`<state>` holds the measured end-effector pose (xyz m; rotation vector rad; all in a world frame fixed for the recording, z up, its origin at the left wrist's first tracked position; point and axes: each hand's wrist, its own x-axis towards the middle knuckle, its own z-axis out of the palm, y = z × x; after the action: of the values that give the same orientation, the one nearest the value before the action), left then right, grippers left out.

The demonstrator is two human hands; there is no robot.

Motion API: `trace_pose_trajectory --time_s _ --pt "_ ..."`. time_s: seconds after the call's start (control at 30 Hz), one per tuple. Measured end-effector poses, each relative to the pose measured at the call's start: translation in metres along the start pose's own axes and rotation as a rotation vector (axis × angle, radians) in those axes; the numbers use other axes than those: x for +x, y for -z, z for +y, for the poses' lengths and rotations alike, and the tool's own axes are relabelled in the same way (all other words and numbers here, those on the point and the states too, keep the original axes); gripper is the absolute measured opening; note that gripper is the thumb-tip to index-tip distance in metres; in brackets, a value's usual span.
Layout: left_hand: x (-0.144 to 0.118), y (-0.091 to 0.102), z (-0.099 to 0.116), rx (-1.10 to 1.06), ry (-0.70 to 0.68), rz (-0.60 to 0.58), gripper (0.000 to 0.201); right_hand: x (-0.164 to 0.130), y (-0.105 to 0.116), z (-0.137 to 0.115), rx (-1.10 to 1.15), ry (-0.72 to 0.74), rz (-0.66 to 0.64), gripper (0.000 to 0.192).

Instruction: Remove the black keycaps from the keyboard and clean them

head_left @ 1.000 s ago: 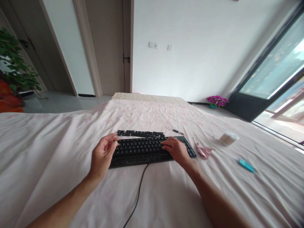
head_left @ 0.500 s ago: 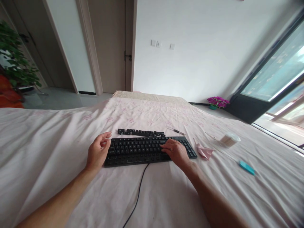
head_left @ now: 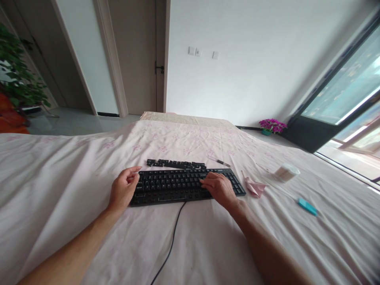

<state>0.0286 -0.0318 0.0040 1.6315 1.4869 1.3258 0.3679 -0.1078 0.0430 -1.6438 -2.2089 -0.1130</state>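
A black keyboard (head_left: 178, 184) lies on a bed covered by a pale pink sheet (head_left: 74, 178). My left hand (head_left: 123, 188) sits at the keyboard's left end with its fingers loosely curled and apart; I see nothing in it. My right hand (head_left: 218, 187) rests palm down on the keys in the right half. A row of loose black keycaps (head_left: 175, 163) lies just beyond the keyboard's far edge. The keyboard's black cable (head_left: 172, 241) runs toward me between my arms.
A thin metal tool (head_left: 219, 161) lies beyond the keyboard's right end. To the right are a crumpled pink cloth (head_left: 253, 187), a small round container (head_left: 285, 172) and a teal object (head_left: 307, 206). A window and a potted flower (head_left: 271, 126) are on the right, a plant (head_left: 18, 79) on the left.
My left hand has moved from above the keyboard's left keys out to its left end. My right hand has stayed on the keys.
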Motion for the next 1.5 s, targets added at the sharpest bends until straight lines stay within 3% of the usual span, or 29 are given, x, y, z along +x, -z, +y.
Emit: trace_pose_trajectory --time_s 0.4,0.77,0.97,1.27,1.5 --pt "-0.002 0.002 0.002 0.031 0.007 -0.016 0.036 -0.011 0.008 -0.021 -0.266 0.032 -0.044 0.038" --pt "-0.002 0.001 -0.001 0.042 -0.012 -0.009 0.038 -0.024 -0.004 -0.021 -0.233 0.075 -0.003 0.062" --pt "-0.004 0.002 -0.002 0.047 -0.007 -0.021 0.037 -0.025 -0.009 -0.016 -0.088 -0.068 0.051 0.05" --pt "-0.002 0.001 -0.003 0.051 -0.002 -0.03 0.038 -0.018 -0.013 -0.009 0.121 -0.114 0.163 0.024" --pt "-0.002 0.001 -0.003 0.045 -0.021 -0.033 0.037 -0.01 -0.007 -0.004 0.025 -0.106 0.134 0.018"
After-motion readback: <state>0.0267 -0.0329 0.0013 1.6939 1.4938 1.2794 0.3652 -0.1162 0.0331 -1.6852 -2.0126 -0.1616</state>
